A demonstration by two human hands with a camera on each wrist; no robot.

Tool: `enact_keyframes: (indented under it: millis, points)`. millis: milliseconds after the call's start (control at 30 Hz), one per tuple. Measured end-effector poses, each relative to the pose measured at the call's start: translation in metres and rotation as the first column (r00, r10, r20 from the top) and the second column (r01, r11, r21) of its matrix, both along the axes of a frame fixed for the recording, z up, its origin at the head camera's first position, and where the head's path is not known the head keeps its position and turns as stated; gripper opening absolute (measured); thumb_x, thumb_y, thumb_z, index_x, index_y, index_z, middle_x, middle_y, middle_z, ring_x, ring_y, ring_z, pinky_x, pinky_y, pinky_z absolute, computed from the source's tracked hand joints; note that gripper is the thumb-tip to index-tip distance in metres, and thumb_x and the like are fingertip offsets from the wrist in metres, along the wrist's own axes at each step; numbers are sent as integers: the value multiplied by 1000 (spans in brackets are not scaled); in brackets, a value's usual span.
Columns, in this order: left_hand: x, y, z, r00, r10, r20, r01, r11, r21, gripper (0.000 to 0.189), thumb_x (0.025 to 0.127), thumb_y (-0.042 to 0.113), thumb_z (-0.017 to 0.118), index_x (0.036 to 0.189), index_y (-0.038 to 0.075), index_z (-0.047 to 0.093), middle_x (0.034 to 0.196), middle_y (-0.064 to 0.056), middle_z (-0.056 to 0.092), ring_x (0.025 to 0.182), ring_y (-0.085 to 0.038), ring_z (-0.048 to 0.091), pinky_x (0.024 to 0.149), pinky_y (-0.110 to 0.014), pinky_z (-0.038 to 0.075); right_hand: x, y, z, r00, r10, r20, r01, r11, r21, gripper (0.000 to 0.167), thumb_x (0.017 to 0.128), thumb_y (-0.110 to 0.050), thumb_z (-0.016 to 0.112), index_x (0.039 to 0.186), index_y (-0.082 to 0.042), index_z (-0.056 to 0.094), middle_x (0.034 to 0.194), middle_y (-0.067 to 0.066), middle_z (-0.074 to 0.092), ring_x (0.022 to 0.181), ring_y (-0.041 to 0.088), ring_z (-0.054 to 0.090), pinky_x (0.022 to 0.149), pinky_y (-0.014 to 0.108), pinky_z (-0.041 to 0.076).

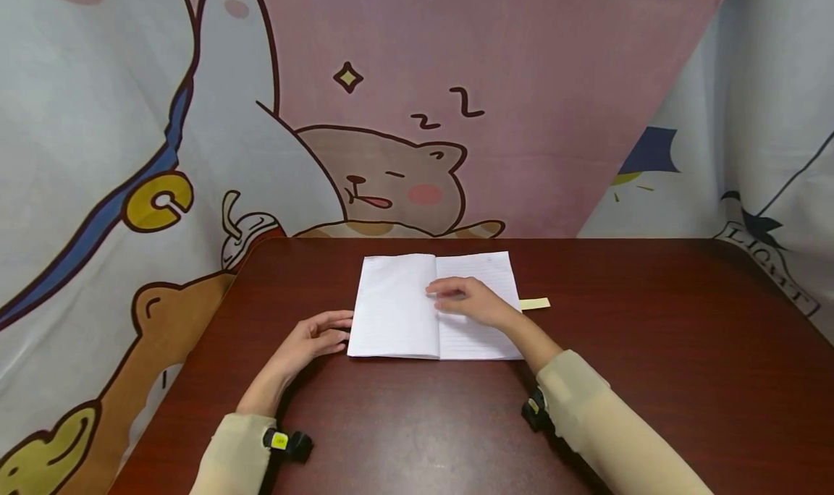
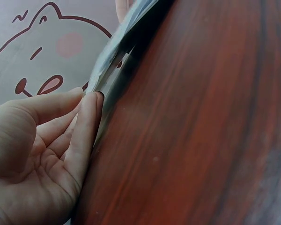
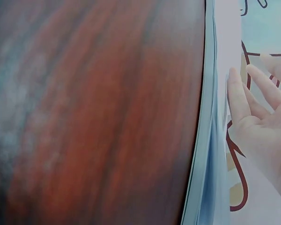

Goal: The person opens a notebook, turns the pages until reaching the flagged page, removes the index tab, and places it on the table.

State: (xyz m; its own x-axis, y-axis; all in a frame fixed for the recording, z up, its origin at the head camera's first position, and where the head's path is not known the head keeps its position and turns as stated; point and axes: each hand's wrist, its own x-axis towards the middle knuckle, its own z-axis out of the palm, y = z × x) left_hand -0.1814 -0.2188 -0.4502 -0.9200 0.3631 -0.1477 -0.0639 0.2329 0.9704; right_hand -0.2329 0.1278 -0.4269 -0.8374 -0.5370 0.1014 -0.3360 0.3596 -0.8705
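An open notebook (image 1: 394, 307) lies on the table, its left page looking blank and its right page faintly lined. At the notebook's left edge is my left hand (image 1: 309, 343). In the left wrist view, the thumb and a finger of that hand (image 2: 42, 154) meet at the notebook's edge (image 2: 110, 51) and appear to pinch it. My right hand (image 1: 476, 303) is over the right page, fingers loosely extended toward the centre fold. In the right wrist view, the right hand (image 3: 267, 117) holds nothing, with one fingertip close to the pages (image 3: 220, 93).
A pale yellow strip (image 1: 536, 304) sticks out from the notebook's right side. The dark red-brown wooden table (image 1: 417, 422) spreads around the notebook. Behind it hangs a cloth (image 1: 541, 119) printed with cartoon animals. Black devices are strapped at both wrists.
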Motion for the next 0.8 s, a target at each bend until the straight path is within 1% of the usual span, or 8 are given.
enact_keyframes:
  millis: [167, 300, 367, 467, 600, 800]
  points:
    - [0, 0, 0, 1000, 6, -1, -6, 1000, -12, 46, 99, 9, 59, 143, -1, 49, 140, -28, 54, 109, -12, 66, 87, -21, 57, 0, 2, 1, 1000, 19, 18, -19, 1000, 22, 37, 96, -10, 65, 130, 4, 62, 135, 20, 62, 125, 37, 58, 108, 48, 46]
    - [0, 1, 0, 1000, -3, -4, 3, 1000, -9, 46, 100, 8, 58, 144, -1, 48, 140, -29, 53, 109, -12, 66, 87, -21, 56, -1, 7, 3, 1000, -1, 31, 0, 1000, 7, 39, 96, -11, 65, 132, 3, 61, 136, 20, 62, 126, 37, 58, 106, 44, 47]
    - [0, 1, 0, 1000, -6, -6, 6, 1000, -8, 46, 100, 8, 58, 144, -1, 48, 140, -29, 53, 108, -11, 66, 87, -21, 56, -2, 10, 4, 999, -25, 41, 25, 1000, -11, 39, 97, -12, 64, 133, 3, 60, 137, 20, 61, 125, 36, 59, 103, 38, 50]
    - [0, 2, 0, 1000, -7, -6, 7, 1000, -8, 47, 100, 9, 58, 144, 0, 48, 140, -28, 53, 107, -9, 66, 87, -21, 57, -4, 17, 5, 996, -68, 52, 70, 997, -34, 39, 97, -13, 63, 133, 2, 60, 136, 21, 61, 123, 36, 61, 97, 27, 52]
    - [-1, 1, 1, 1000, -5, -4, 5, 1000, -7, 46, 100, 9, 59, 144, 0, 48, 140, -28, 53, 106, -7, 66, 87, -21, 57, -8, 28, 4, 989, -142, 50, 145, 988, -54, 38, 97, -13, 64, 132, 3, 61, 134, 21, 63, 120, 34, 62, 90, 14, 49]
    - [0, 1, 1, 1000, -6, -4, 6, 1000, -4, 47, 99, 9, 59, 144, -1, 48, 139, -29, 53, 104, -6, 66, 87, -21, 57, -12, 44, 3, 966, -258, 13, 258, 963, -79, 34, 95, -7, 66, 127, 5, 63, 130, 23, 64, 112, 31, 65, 85, 10, 48]
